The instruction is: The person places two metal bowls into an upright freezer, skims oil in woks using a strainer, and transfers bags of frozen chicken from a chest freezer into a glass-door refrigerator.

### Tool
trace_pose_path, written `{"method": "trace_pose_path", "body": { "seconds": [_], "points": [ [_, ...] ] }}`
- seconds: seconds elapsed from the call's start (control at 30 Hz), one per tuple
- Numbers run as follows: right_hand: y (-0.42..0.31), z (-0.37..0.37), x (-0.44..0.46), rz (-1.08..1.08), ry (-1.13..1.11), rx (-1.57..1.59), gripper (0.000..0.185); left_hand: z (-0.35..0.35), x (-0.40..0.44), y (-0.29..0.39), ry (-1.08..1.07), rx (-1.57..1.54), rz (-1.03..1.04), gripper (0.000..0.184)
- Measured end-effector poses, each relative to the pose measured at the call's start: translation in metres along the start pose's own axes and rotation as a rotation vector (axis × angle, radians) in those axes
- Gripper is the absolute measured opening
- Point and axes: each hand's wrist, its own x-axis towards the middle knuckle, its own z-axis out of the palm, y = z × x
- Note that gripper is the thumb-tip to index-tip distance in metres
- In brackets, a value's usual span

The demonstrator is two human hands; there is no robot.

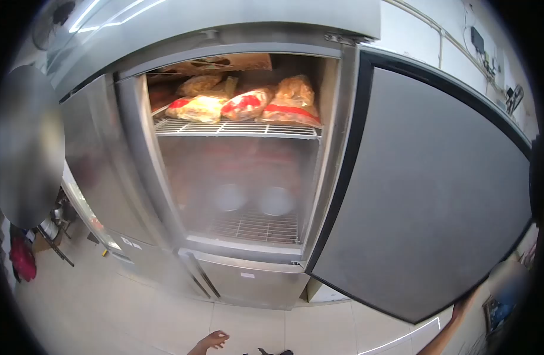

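Note:
A steel freezer point(236, 48) stands in front of me with its upper right door point(425, 189) swung wide to the right. At that door's lower edge is my right hand point(463, 303), gripping it, with the fingers partly hidden behind. My left hand point(215, 339) hangs low in front of the freezer, loosely curled, fingers apart and holding nothing. Bagged frozen food point(245, 105) lies on the upper wire shelf point(236, 129). Two pale round containers, a left one point(230, 197) and a right one point(276, 201), sit on the lower rack point(254, 228), blurred by cold mist.
A closed steel door point(106, 160) is left of the opening, and a lower door point(254, 284) is below it. Pale floor tiles point(248, 322) run along the front. A red bag-like item point(23, 258) is at far left. Pipes point(440, 32) and cables run along the right wall.

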Motion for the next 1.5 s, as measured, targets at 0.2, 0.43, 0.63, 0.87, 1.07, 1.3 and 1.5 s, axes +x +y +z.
{"method": "trace_pose_path", "body": {
  "seconds": [0.2,0.43,0.63,0.87,1.07,1.3,1.5],
  "points": [
    [-0.079,0.031,-0.222,0.22,0.093,0.198,0.065,0.034,-0.023,0.03,-0.148,0.249,0.142,0.079],
    [-0.057,0.224,-0.394,0.689,-0.553,0.032,0.066,0.056,-0.035,-0.096,-0.07,0.355,0.316,0.064],
    [-0.019,0.402,-0.497,0.885,-1.496,0.091,0.067,0.051,-0.134,-0.24,-0.02,0.011,0.091,0.056],
    [0.074,0.645,-0.624,0.242,-1.085,-0.35,0.075,0.024,-0.222,-0.399,0.629,-0.512,-0.147,0.052],
    [0.191,0.788,-0.656,-0.557,-0.849,-0.179,0.051,0.074,-0.282,-0.47,1.004,-0.738,-0.389,0.05],
    [0.242,0.781,-0.975,-0.395,-1.897,0.168,0.028,0.127,-0.331,-0.438,0.911,-1.342,-0.67,0.041],
    [0.085,0.692,-1.135,-0.419,-3.477,0.688,0.044,0.179,-0.302,-0.38,1.609,-1.545,-0.707,0.038]
  ]
}}
